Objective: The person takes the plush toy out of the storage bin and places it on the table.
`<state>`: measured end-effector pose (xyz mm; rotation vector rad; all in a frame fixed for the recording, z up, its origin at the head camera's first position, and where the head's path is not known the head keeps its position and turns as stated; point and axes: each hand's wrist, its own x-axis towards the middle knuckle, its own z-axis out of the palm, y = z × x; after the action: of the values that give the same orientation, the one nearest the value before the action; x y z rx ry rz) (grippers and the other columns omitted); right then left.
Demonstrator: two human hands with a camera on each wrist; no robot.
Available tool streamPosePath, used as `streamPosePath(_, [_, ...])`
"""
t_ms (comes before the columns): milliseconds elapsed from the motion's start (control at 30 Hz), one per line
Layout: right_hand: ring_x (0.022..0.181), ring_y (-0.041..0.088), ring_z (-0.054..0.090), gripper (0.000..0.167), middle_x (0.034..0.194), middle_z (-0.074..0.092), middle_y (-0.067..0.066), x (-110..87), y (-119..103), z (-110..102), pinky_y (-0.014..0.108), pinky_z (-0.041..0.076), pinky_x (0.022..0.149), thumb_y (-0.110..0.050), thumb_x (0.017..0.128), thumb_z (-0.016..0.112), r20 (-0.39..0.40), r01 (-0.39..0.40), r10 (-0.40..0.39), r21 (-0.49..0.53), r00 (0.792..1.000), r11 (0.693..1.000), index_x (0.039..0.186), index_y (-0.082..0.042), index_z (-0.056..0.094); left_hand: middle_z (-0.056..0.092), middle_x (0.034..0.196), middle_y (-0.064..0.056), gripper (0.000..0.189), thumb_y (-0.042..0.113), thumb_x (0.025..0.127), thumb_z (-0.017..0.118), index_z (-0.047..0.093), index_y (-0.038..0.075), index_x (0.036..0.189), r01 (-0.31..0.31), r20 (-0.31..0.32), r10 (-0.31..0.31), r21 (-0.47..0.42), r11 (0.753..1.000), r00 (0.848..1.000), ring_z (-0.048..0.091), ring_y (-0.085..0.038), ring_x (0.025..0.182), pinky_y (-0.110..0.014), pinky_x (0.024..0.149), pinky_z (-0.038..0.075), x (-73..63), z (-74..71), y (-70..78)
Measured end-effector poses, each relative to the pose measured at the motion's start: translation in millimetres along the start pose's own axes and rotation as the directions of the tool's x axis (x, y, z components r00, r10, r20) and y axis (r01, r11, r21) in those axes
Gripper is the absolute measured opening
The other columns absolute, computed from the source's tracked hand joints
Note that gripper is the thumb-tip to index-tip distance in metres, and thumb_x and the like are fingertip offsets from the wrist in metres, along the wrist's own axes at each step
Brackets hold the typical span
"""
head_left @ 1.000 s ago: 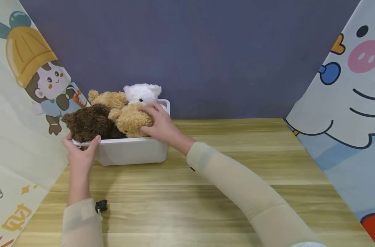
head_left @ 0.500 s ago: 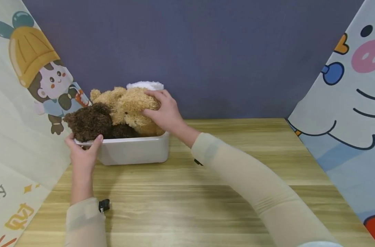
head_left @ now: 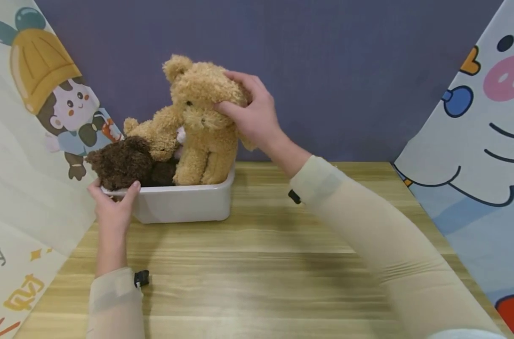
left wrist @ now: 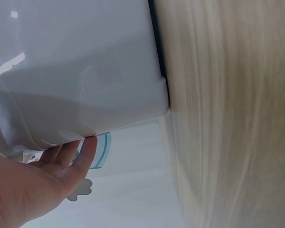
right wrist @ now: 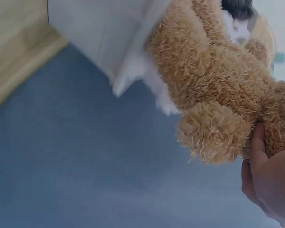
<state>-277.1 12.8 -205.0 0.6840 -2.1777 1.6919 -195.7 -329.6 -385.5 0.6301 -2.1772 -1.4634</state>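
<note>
My right hand (head_left: 259, 113) grips a light brown teddy bear (head_left: 210, 127) by the side of its head, thumb on the face. The bear is upright, its feet at the front rim of a white plastic bin (head_left: 185, 205). In the right wrist view the curly-furred bear (right wrist: 223, 71) hangs from my fingers, beside the bin's wall. My left hand (head_left: 113, 207) holds the bin's front left corner, thumb over the rim; the left wrist view shows its fingers (left wrist: 88, 152) against the bin's side. A dark brown plush toy (head_left: 121, 162) and another light brown one (head_left: 155, 132) lie in the bin.
The bin stands on a wood-grain table (head_left: 248, 263) near a dark blue back wall (head_left: 325, 80). Cartoon-printed panels flank it, the left panel (head_left: 36, 188) close to the bin. Only a bit of white plush (head_left: 180, 135) shows behind the bears.
My right hand has lifted the light brown teddy bear up and slightly right, from lying among the others to upright above the bin. The white plush toy is now mostly hidden. My left hand stays put.
</note>
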Motion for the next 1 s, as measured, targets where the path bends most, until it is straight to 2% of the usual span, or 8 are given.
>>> streamPosePath(33, [0.117,0.007,0.056,0.063,0.150,0.054,-0.003,2.1,-2.3,-5.6,0.029,0.055,0.090,-0.024,0.092,0.083,-0.018,0.002,-0.002,0.022,1.000,1.000,0.151,-0.026,0.059,0.029,0.172,-0.026,0.101,0.057,0.092,0.073,0.008,0.035,0.166,0.001,-0.001,-0.001,0.002,1.000,1.000,0.035,-0.045,0.156,-0.060,0.129,0.028,-1.0,0.1,-0.9])
streamPosePath(200, [0.108,0.010,0.061,0.062,0.151,0.051,0.000,7.5,-13.4,-35.5,0.031,0.057,0.086,-0.017,0.095,0.078,-0.084,0.040,-0.033,0.084,0.996,0.996,0.152,-0.022,0.056,0.032,0.170,-0.027,0.098,0.055,0.093,0.073,0.010,0.034,0.166,0.005,-0.011,-0.005,0.005,1.000,1.000,0.037,-0.046,0.155,-0.061,0.128,0.028,-5.6,1.2,-6.7])
streamPosePath(367, [0.129,0.013,0.058,0.058,0.151,0.050,0.001,4.7,-21.8,-66.0,0.034,0.057,0.098,-0.013,0.096,0.075,-0.122,0.063,-0.060,0.027,0.991,0.998,0.151,-0.019,0.057,0.035,0.169,-0.027,0.096,0.055,0.093,0.073,0.012,0.035,0.164,-0.005,-0.009,0.005,0.005,1.000,1.000,0.040,-0.047,0.152,-0.060,0.128,0.030,-8.7,2.8,-12.1])
streamPosePath(500, [0.129,0.012,0.056,0.056,0.151,0.050,-0.001,1.0,-17.0,-84.5,0.033,0.055,0.100,-0.013,0.096,0.073,-0.138,0.020,-0.028,-0.062,0.990,0.998,0.149,-0.021,0.058,0.034,0.171,-0.024,0.094,0.055,0.093,0.073,0.013,0.036,0.163,-0.001,-0.007,0.001,-0.001,1.000,1.000,0.039,-0.044,0.154,-0.059,0.128,0.029,-11.7,3.1,-14.9])
streamPosePath(633, [0.116,0.010,0.053,0.054,0.150,0.051,-0.004,-0.1,5.0,-97.3,0.032,0.051,0.091,-0.016,0.095,0.072,-0.163,-0.057,0.030,-0.167,0.986,0.984,0.147,-0.026,0.060,0.028,0.175,-0.016,0.093,0.055,0.093,0.073,0.013,0.040,0.162,0.003,0.001,-0.003,-0.021,1.000,1.000,0.034,-0.035,0.159,-0.053,0.131,0.027,-11.3,3.1,-14.4])
streamPosePath(767, [0.115,0.011,0.049,0.055,0.151,0.051,-0.006,0.2,36.7,-100.5,0.033,0.048,0.089,-0.021,0.093,0.072,-0.156,-0.145,0.110,-0.235,0.982,0.961,0.146,-0.031,0.061,0.029,0.176,-0.012,0.091,0.054,0.093,0.074,0.015,0.042,0.161,0.003,-0.007,-0.003,-0.043,0.999,1.000,0.034,-0.031,0.160,-0.049,0.132,0.026,-4.4,2.4,-10.3])
streamPosePath(867, [0.118,0.012,0.048,0.056,0.152,0.051,-0.006,-1.1,61.5,-97.0,0.034,0.048,0.091,-0.022,0.092,0.072,-0.134,-0.195,0.165,-0.254,0.977,0.947,0.145,-0.033,0.061,0.028,0.176,-0.011,0.090,0.055,0.093,0.074,0.015,0.044,0.160,-0.004,-0.007,0.004,-0.049,0.999,1.000,0.033,-0.028,0.160,-0.046,0.133,0.025,3.5,2.0,-6.4])
streamPosePath(1000, [0.109,0.018,0.048,0.057,0.157,0.047,-0.006,-9.9,98.1,-91.8,0.036,0.048,0.088,-0.021,0.092,0.071,-0.086,-0.242,0.227,-0.245,0.970,0.939,0.147,-0.032,0.060,0.030,0.176,-0.011,0.091,0.055,0.092,0.074,0.016,0.042,0.160,-0.036,-0.001,0.036,-0.047,0.998,0.999,0.034,-0.027,0.160,-0.043,0.133,0.025,9.9,3.5,-5.4])
